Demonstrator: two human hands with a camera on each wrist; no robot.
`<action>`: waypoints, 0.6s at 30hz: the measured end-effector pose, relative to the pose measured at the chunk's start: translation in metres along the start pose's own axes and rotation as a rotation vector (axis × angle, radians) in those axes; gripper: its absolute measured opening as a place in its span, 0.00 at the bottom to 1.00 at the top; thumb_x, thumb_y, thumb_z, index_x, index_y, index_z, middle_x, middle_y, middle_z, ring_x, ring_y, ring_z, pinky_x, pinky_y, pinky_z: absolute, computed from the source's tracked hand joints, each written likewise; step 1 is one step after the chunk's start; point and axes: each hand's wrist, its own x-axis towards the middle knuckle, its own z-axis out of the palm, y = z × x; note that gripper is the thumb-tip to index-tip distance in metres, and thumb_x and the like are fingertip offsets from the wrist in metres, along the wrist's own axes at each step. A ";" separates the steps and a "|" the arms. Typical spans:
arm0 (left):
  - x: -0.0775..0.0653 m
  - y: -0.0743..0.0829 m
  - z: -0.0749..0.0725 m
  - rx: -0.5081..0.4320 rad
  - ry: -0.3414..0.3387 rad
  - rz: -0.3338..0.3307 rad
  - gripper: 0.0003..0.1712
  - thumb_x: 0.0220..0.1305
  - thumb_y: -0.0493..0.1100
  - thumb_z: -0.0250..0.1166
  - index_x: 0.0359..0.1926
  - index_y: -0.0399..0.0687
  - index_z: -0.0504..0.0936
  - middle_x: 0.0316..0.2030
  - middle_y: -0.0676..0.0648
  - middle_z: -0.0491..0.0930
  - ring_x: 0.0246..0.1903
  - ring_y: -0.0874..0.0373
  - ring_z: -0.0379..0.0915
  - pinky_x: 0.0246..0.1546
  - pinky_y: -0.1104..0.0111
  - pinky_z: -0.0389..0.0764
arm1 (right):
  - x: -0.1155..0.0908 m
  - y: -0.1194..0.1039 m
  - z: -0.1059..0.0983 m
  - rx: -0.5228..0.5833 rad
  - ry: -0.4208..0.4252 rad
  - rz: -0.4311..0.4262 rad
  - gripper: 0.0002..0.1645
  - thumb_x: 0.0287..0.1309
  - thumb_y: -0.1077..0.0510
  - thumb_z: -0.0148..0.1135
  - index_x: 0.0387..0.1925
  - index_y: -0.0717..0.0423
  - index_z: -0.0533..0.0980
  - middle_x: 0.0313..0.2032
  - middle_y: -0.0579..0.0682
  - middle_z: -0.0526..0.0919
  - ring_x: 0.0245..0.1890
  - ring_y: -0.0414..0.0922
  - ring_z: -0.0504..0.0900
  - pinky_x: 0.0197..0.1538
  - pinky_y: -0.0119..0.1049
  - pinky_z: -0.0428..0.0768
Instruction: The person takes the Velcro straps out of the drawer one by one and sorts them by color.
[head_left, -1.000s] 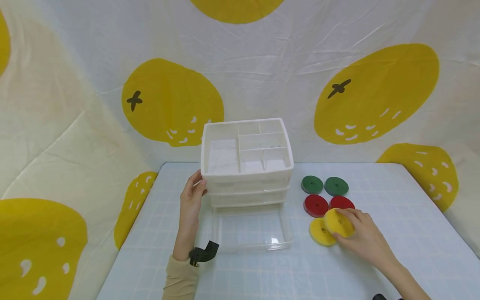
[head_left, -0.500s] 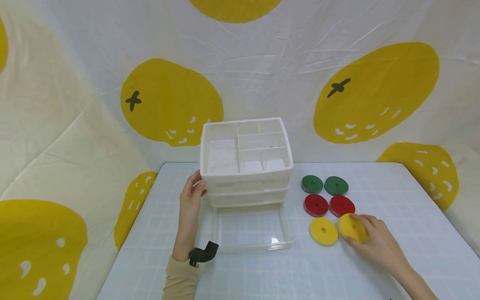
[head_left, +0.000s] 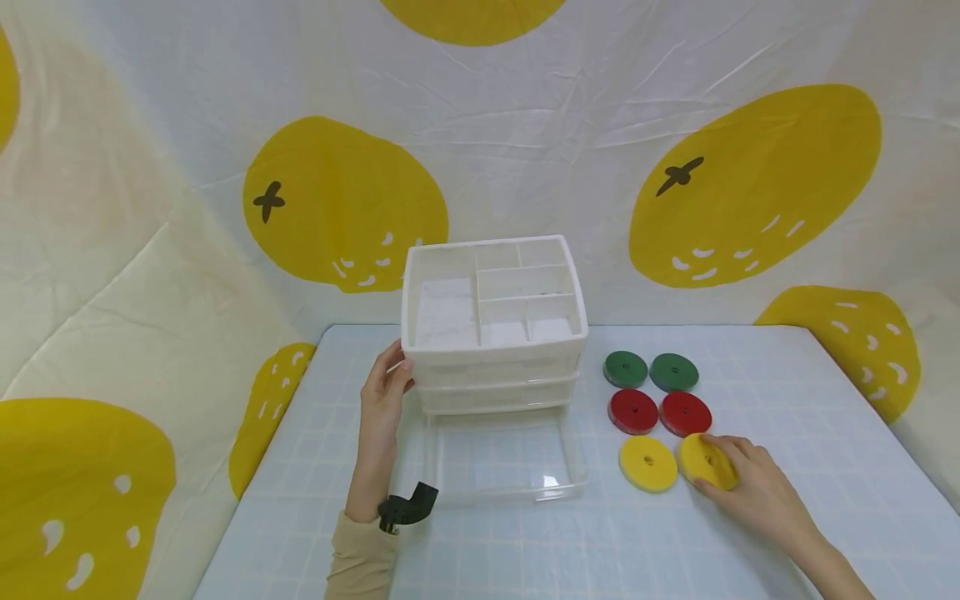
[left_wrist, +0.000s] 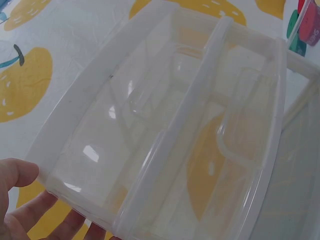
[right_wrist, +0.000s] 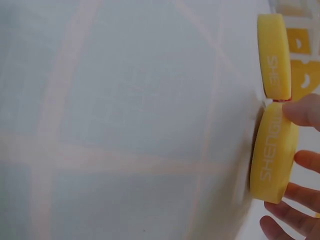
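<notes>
A white plastic drawer unit with a divided top tray stands mid-table. Its lowest clear drawer is pulled out toward the front. My left hand holds the unit's left side, with the thumb near the front corner; the left wrist view has the fingers at its edge. On the right, my right hand holds a flat yellow disc with a centre hole and raised-looking lettering on its rim. Beside it lies a second yellow disc, close to the first.
Behind the yellow discs lie two red discs and two green discs, in rows. Pale checked cloth covers the table. A white curtain with yellow fruit prints hangs at the back.
My right hand has moved right and nearer the front with the yellow disc, which has come off the other yellow disc's edge to lie beside it. My left hand keeps its place.
</notes>
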 end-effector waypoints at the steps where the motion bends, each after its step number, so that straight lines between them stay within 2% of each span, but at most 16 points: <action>1: 0.000 0.000 0.000 0.000 -0.002 0.000 0.23 0.70 0.48 0.57 0.65 0.55 0.71 0.54 0.55 0.72 0.50 0.65 0.71 0.54 0.70 0.74 | 0.000 0.000 0.001 -0.002 -0.004 0.002 0.47 0.43 0.40 0.74 0.60 0.59 0.69 0.54 0.69 0.72 0.47 0.63 0.70 0.46 0.65 0.75; 18: 0.000 -0.001 -0.001 -0.005 -0.003 -0.017 0.24 0.70 0.48 0.56 0.65 0.56 0.70 0.54 0.55 0.71 0.51 0.65 0.71 0.55 0.71 0.73 | 0.001 0.001 0.002 -0.010 -0.044 -0.008 0.46 0.43 0.40 0.73 0.60 0.58 0.70 0.53 0.68 0.73 0.46 0.61 0.71 0.46 0.63 0.76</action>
